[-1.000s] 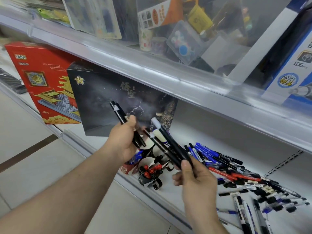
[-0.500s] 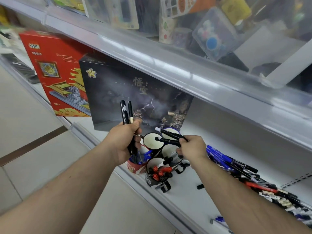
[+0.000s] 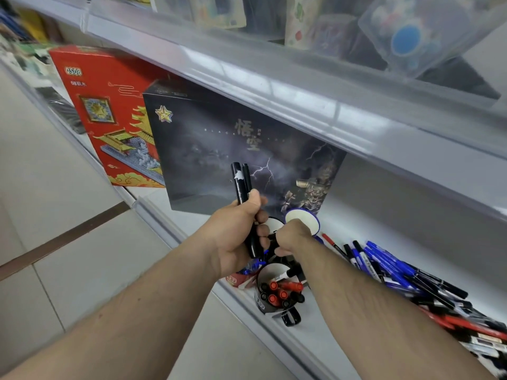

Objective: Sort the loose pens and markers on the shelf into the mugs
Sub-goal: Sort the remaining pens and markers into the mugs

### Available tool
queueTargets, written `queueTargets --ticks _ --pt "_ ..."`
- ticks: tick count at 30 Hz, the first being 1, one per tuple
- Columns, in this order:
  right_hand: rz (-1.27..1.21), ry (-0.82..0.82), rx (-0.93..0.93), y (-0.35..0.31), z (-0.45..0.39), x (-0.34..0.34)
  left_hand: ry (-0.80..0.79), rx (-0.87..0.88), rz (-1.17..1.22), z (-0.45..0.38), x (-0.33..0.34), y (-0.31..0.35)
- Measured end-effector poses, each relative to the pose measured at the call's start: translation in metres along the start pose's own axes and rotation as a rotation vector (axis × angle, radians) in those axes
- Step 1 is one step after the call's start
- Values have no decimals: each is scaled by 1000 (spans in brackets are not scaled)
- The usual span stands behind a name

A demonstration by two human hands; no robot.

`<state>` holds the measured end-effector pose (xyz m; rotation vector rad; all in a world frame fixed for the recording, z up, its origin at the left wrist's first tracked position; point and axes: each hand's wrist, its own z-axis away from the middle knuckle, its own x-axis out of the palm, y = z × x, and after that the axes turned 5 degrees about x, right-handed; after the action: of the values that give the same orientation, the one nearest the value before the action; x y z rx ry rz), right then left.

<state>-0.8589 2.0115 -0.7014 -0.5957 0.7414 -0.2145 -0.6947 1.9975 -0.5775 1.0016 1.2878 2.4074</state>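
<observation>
Two black markers (image 3: 242,193) are gripped upright in the left hand (image 3: 238,237), with the fingers curled around their lower half. This hand is held just in front of the dark box (image 3: 219,149), and the marker tips stand out above the thumb against the box front.

The right hand (image 3: 290,237) is seen just right of the left hand, over the group of mugs that stands in front of the dark box. Its fingers are bent downward over a mug, but what is held between them cannot be told, because the back of the hand hides them.

A blue-rimmed mug (image 3: 303,218) with a white inside is seen directly in front of the dark box, touching the right hand from behind. A black mug (image 3: 270,294) stands nearer to the shelf edge (image 3: 247,303); red and black markers are kept in it, caps upward. A red mug (image 3: 236,278) is partly hidden under the left hand, and blue pens are seen in it.

The loose pens and markers (image 3: 406,281), blue, black and red, are heaped on the shelf to the right of the dark box, beyond the right forearm. A red box (image 3: 109,111) is placed left of the dark box, and it is partly covered by it.
</observation>
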Motion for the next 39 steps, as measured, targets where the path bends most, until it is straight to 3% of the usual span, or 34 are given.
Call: queueTargets --ticks 2,4,7,10,13,17,21,25,30,35,39 --pt "176 57 -54 -1 10 -9 -26 6 10 2 2 2" --pt "188 225 -204 -2 28 -23 -46 25 16 4 3 4" --pt "-324 281 -406 0 100 -44 -63 66 30 4 4 5" --pt "-513 119 -547 10 174 -49 -66 96 23 8 12 4" --pt "-531 3 -556 12 208 -45 -63 120 23 14 20 3" --pt "-458 -17 -582 7 207 -34 -40 161 59 21 26 4" --pt "-515 157 -604 12 193 -51 68 215 -91 22 23 6" --pt "-646 384 -415 30 156 -84 328 142 -183 13 6 7" --pt "-387 542 -420 50 101 -74 395 111 -125 8 -1 3" --pt "68 506 -469 36 61 -38 339 91 -136 0 -7 -2" --pt "312 440 -406 25 31 -13 325 73 -156 0 -11 -2"
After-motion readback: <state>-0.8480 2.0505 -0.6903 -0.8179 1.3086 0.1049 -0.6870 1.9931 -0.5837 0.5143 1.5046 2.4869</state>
